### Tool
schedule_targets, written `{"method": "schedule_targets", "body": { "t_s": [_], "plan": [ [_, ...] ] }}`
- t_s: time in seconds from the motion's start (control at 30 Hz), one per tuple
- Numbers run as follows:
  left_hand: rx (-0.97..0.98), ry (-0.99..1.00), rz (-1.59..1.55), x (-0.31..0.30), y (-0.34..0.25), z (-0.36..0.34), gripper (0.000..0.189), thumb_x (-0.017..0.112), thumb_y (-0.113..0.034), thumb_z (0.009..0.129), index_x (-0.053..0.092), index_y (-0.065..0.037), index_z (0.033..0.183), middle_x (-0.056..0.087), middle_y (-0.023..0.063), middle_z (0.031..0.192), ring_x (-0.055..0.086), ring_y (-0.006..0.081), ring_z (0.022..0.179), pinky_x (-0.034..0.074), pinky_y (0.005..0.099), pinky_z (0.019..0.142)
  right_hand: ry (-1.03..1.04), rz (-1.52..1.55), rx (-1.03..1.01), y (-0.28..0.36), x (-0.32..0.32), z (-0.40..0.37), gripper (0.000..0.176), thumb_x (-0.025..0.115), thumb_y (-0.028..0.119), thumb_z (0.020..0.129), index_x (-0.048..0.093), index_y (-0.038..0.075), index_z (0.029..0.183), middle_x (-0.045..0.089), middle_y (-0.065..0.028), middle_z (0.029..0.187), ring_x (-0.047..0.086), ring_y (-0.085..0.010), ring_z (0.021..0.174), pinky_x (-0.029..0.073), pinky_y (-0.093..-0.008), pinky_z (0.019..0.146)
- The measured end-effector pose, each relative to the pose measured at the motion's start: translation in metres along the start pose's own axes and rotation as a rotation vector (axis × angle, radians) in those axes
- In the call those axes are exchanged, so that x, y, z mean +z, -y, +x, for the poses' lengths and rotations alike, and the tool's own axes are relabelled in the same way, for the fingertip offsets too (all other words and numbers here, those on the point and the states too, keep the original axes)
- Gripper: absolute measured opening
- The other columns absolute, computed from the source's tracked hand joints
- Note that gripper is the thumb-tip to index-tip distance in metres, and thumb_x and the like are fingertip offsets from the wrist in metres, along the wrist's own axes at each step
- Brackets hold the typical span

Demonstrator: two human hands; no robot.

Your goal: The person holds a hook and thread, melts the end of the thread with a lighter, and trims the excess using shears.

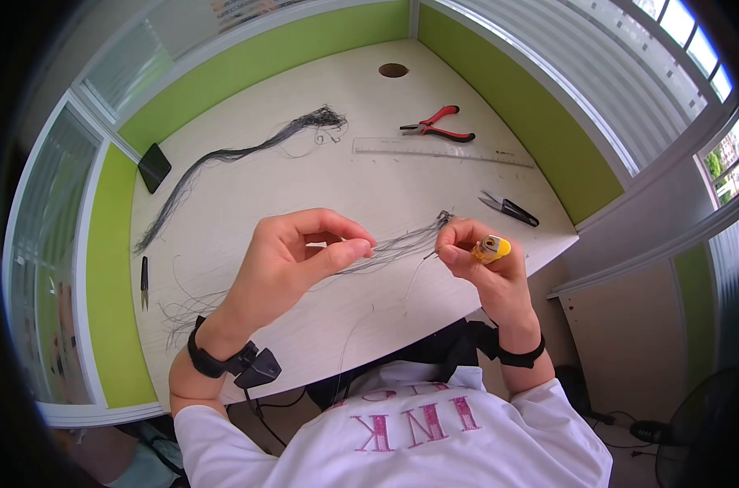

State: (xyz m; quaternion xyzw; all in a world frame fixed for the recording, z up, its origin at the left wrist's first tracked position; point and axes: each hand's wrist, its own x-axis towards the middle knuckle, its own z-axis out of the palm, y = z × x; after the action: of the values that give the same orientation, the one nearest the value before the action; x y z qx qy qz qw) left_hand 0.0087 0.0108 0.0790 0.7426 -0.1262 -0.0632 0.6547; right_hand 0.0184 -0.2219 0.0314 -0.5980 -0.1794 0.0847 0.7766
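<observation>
My left hand [284, 256] is above the middle of the desk, thumb and index fingertip pinched together. Whatever lies between those fingertips is too fine to make out. In my right hand [491, 276] a yellow lighter [493, 249] is tucked, its metal top facing up. The right thumb and index finger also pinch a small dark tip, and a pale thin thread [414, 281] hangs close by. Below both hands stretches a bundle of dark grey strands [410, 237], knotted at its right end and fanned out loosely toward the left.
A second dark strand bundle [247, 150] lies farther back. Red-handled pliers [443, 126] and a clear ruler [435, 150] are at the back right. Black thread snips [512, 210] sit right, another pair [145, 281] left. A black flat device [154, 167] leans on the green partition [113, 276].
</observation>
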Motion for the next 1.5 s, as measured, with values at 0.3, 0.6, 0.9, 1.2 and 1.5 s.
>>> {"method": "schedule_targets", "body": {
  "t_s": [0.3,0.6,0.9,1.2,1.5],
  "plan": [
    [-0.392,0.262,-0.398,0.027,0.017,0.014,0.016,0.059,-0.014,0.087,0.063,0.000,0.093,0.064,0.0067,0.084,0.041,0.0022,0.060,0.033,0.0161,0.050,0.123,-0.402,-0.228,-0.003,-0.003,0.005,0.006,0.057,0.004,0.087,0.056,-0.001,0.089,0.055,-0.0055,0.079,0.050,-0.0135,0.071,0.040,-0.0253,0.064],
    [0.017,-0.011,-0.018,0.028,0.039,0.010,0.008,0.067,-0.010,0.081,0.067,-0.004,0.085,0.063,-0.0015,0.076,0.042,0.0006,0.055,0.032,0.0163,0.047,-0.094,-0.469,-0.250,-0.013,0.009,0.011,0.007,0.063,0.004,0.083,0.060,0.001,0.088,0.056,-0.0041,0.077,0.047,-0.0112,0.064,0.036,-0.0239,0.056],
    [0.226,-0.099,0.251,0.032,0.036,0.009,0.005,0.070,-0.006,0.076,0.067,-0.003,0.079,0.064,0.0010,0.074,0.045,0.0035,0.053,0.034,0.0175,0.044,-0.079,-0.478,-0.235,-0.016,0.018,0.009,0.004,0.065,0.004,0.081,0.062,0.002,0.084,0.057,-0.0018,0.072,0.045,-0.0101,0.059,0.035,-0.0231,0.053],
    [-0.085,0.095,-0.074,0.026,0.035,0.012,0.012,0.066,-0.002,0.080,0.066,0.003,0.091,0.064,0.0044,0.084,0.057,0.0070,0.073,0.047,0.0174,0.062,0.042,-0.369,-0.130,-0.015,0.009,0.010,0.009,0.061,0.009,0.086,0.059,0.000,0.087,0.058,-0.0031,0.074,0.050,-0.0082,0.067,0.041,-0.0221,0.060],
    [-0.119,0.108,0.065,0.021,0.033,0.010,0.012,0.065,-0.002,0.081,0.066,0.003,0.092,0.065,0.0053,0.087,0.059,0.0063,0.077,0.046,0.0165,0.058,0.069,-0.393,-0.099,-0.013,0.011,0.013,0.011,0.062,0.010,0.085,0.059,0.000,0.085,0.060,-0.0040,0.075,0.053,-0.0104,0.068,0.042,-0.0242,0.061]
  ]
}}
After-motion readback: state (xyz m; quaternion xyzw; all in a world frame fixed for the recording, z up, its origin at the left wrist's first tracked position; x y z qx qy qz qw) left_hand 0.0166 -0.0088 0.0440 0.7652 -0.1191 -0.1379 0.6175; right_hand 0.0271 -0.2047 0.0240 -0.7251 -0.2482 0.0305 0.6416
